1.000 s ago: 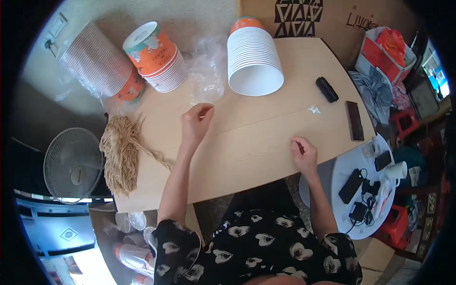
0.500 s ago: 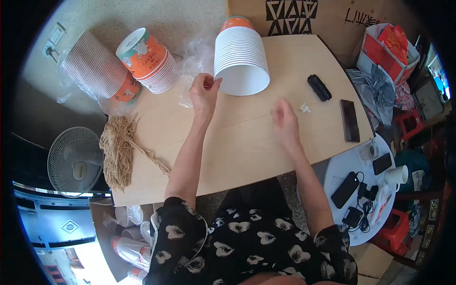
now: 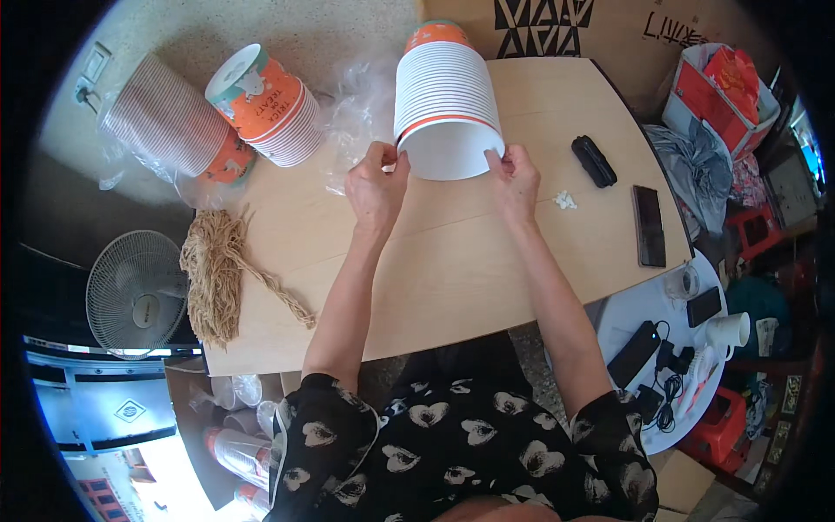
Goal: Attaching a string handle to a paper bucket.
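Note:
A long nested stack of paper buckets (image 3: 444, 83) lies on its side on the wooden table, open mouths toward me. The nearest paper bucket (image 3: 449, 150) has a white inside and stands slightly out from the others, so a thin orange band shows behind its rim. My left hand (image 3: 376, 190) pinches the left edge of this rim between thumb and fingers. On the opposite edge, my right hand (image 3: 517, 184) pinches the rim the same way. The fingertips behind the rim are partly hidden.
Left of the stack are clear plastic wrap (image 3: 358, 109), a shorter orange bucket stack (image 3: 265, 104) and a wrapped stack (image 3: 170, 122). Beige string (image 3: 213, 278) lies at the left edge. A black case (image 3: 594, 162), white scraps (image 3: 564, 200) and a phone (image 3: 648, 226) lie to the right.
My right hand has moved up and left to the rim and taken hold. My left hand has closed on the opposite edge. The nearest bucket has slid slightly out, uncovering an orange band.

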A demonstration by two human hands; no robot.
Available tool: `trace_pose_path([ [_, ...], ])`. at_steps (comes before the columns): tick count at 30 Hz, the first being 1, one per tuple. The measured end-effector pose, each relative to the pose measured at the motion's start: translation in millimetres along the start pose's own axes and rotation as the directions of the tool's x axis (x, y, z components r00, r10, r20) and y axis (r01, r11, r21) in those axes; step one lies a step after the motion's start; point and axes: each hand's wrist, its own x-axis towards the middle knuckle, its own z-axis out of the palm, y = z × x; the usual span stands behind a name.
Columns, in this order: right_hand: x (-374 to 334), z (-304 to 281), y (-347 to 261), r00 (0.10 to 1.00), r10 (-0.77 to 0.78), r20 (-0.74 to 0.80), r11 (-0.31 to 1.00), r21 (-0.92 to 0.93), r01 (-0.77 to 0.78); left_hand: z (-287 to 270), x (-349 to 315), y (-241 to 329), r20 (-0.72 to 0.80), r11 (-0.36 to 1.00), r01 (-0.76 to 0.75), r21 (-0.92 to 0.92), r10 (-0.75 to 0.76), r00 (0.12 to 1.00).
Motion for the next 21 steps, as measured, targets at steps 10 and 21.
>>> trace_pose_path([
  [10, 11, -4, 5, 0.993, 0.100, -0.065, 0.995, 0.008, -0.100, 3, -2, 3, 0.063, 0.990, 0.005, -0.139, 0.004, 0.998],
  [21, -52, -61, -48, 0.951, -0.186, 0.248, 0.925, 0.371, 0.084, -71, -47, 44, 0.390, 0.797, 0.368, -0.478, -0.183, 0.902],
])
